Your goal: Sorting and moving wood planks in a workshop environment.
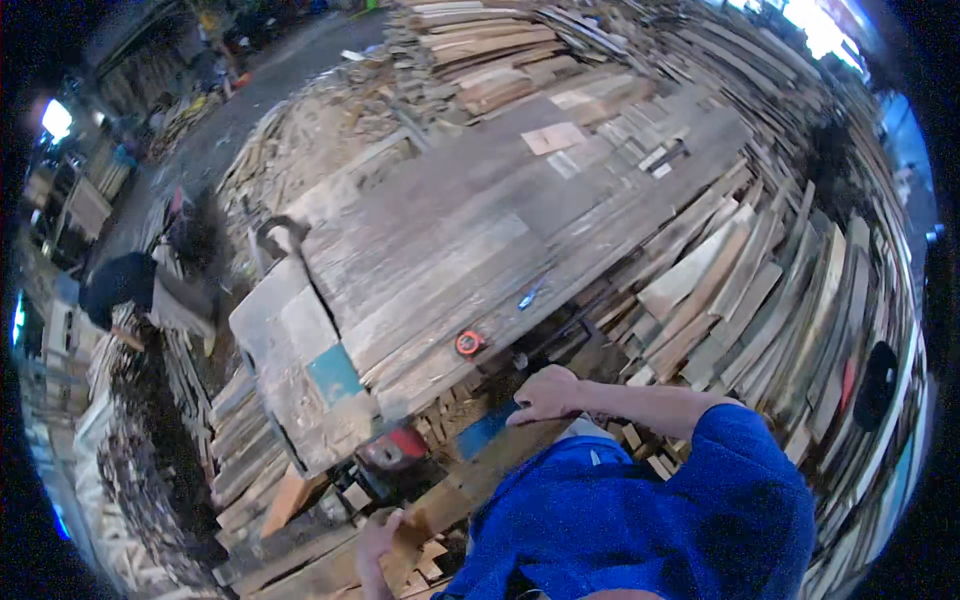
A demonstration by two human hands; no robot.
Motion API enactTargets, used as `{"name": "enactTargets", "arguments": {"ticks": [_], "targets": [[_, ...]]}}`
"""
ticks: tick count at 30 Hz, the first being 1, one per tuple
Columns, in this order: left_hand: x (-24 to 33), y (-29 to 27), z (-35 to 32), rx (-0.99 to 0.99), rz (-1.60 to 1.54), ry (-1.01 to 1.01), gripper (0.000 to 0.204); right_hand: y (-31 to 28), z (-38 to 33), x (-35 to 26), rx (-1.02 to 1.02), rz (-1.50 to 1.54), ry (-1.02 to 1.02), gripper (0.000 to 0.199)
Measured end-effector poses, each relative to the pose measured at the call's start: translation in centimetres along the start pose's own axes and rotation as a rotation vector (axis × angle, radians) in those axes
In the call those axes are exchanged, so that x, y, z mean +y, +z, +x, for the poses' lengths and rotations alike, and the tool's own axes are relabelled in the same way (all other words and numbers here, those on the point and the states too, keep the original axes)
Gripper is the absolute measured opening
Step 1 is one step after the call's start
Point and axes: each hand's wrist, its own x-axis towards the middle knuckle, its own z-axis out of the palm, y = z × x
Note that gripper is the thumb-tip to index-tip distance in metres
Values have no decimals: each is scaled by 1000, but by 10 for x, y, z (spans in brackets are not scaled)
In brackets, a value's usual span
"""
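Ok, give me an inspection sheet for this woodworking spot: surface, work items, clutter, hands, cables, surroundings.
Surface: worn plank bench top, grey and scuffed, with a teal patch near its front corner.
Work items: long board with a blue section under both hands; red machine part below the bench edge.
Clutter: orange round object, blue pen-like item, small offcuts at the far end.
Hands: right hand flat on the board, open; left hand gripping the board's near end.
Cables: nothing seen.
Surroundings: stacked timber on all sides; another person bent over at far left.
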Motion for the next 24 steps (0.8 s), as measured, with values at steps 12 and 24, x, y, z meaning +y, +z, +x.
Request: {"name": "enactTargets", "arguments": {"ticks": [12, 24], "targets": [[139, 37, 61, 145, 477, 87, 44, -63, 60, 120, 531, 204, -215, 49], [132, 64, 57, 202, 339, 140, 38, -14, 26, 3, 325, 704, -278, 49]]}}
